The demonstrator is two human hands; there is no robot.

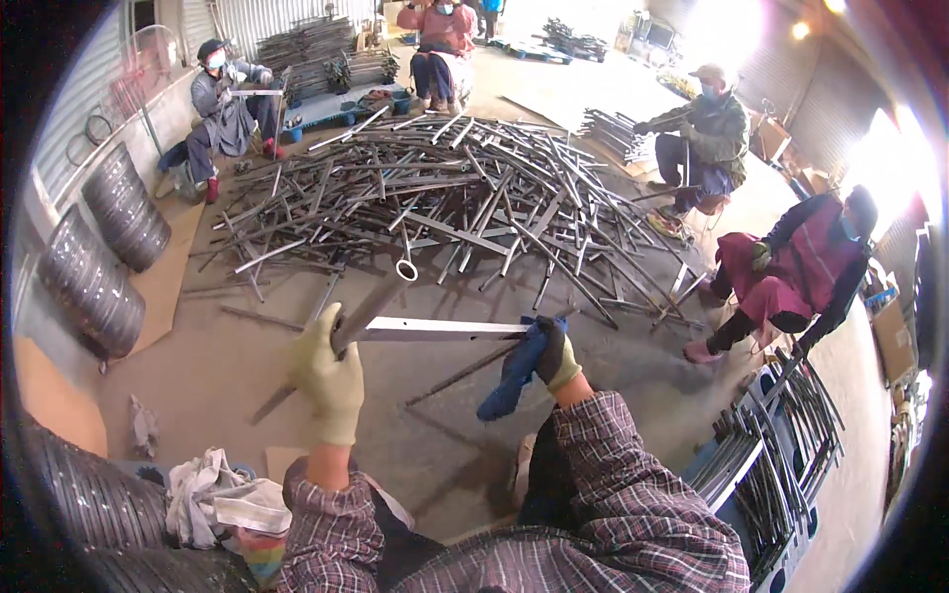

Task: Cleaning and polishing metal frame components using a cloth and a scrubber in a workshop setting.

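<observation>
In front of me is a T-shaped metal piece (pixel 445 328), a pale flat bar meeting a dark round tube whose open end points away. My left hand (pixel 331 381), in a pale yellow-green glove, is closed around the tube close to the joint. At the bar's right end, my right hand (pixel 559 361), gloved with dark fingers, grips the bar through a blue cloth (pixel 512 376). The cloth hangs down to the left of that hand and hides the bar's tip. Both hands are above the floor, in front of my knees.
A big heap of metal tubes and bars (pixel 465 188) covers the floor ahead. Stacked metal pieces (pixel 761 465) lie at right. White rags (pixel 213 494) and dark ribbed bundles (pixel 94 494) are at lower left. Several seated people surround the heap, the nearest person (pixel 791 257) at right.
</observation>
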